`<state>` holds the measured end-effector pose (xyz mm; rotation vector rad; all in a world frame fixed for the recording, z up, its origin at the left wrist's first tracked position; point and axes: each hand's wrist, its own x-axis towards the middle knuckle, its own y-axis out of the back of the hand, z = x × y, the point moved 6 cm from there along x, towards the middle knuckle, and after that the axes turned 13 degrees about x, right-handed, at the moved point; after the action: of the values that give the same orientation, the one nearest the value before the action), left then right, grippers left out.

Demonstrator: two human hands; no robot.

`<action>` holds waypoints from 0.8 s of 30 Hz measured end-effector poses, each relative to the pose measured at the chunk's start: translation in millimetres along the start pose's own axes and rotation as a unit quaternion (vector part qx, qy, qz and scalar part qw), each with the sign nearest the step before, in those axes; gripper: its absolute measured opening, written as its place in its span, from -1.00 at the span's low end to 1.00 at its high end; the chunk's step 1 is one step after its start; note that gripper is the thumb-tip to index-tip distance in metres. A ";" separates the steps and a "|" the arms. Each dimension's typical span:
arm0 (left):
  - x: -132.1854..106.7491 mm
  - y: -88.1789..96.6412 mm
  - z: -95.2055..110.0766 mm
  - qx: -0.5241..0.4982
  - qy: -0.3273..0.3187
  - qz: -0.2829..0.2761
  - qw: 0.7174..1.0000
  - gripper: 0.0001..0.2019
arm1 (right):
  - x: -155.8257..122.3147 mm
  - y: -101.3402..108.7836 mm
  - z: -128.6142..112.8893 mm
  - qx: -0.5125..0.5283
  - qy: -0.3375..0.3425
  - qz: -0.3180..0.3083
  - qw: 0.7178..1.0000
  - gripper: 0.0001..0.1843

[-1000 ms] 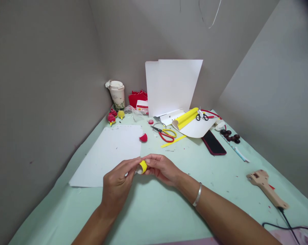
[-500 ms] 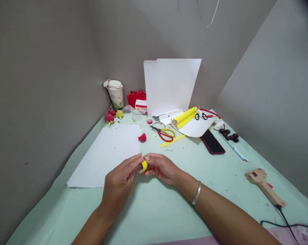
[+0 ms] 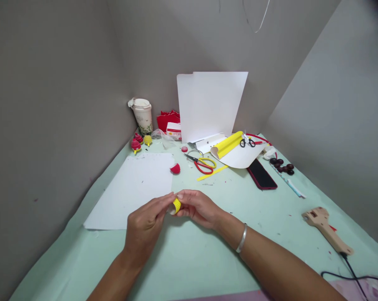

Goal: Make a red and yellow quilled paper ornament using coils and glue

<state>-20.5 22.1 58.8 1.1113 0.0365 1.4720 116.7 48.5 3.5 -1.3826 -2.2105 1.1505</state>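
Mint tabletop (image 3: pixel 191 259), grey walls (image 3: pixel 51 83) | left hand (image 3: pixel 145 228), right hand (image 3: pixel 199 207): grip pinching one yellow roll (image 3: pixel 176 205) (ribbed)

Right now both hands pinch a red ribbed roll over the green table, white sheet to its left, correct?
No: the head view shows the ribbed roll is yellow, not red. The left hand and right hand do pinch it over the green table, white sheet to its left.
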 end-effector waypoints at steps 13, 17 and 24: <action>-7.8 -24.8 -36.6 -0.202 0.409 -0.098 0.884 -0.60 | -8.6 5.9 -29.1 -0.306 0.243 0.158 0.907 -0.78; -11.2 -34.0 -31.2 -0.268 0.429 -0.125 0.854 -0.59 | -16.0 -10.0 -29.4 -0.433 0.313 0.131 0.835 -0.82; -10.2 -33.9 -34.2 -0.308 0.437 -0.123 0.836 -0.61 | -19.4 -19.0 -27.2 -0.448 0.343 0.063 0.824 -0.70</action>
<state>-18.4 42.4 14.1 -0.1431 0.3105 1.4827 131.1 40.7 38.3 -1.8621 -2.1078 -0.4901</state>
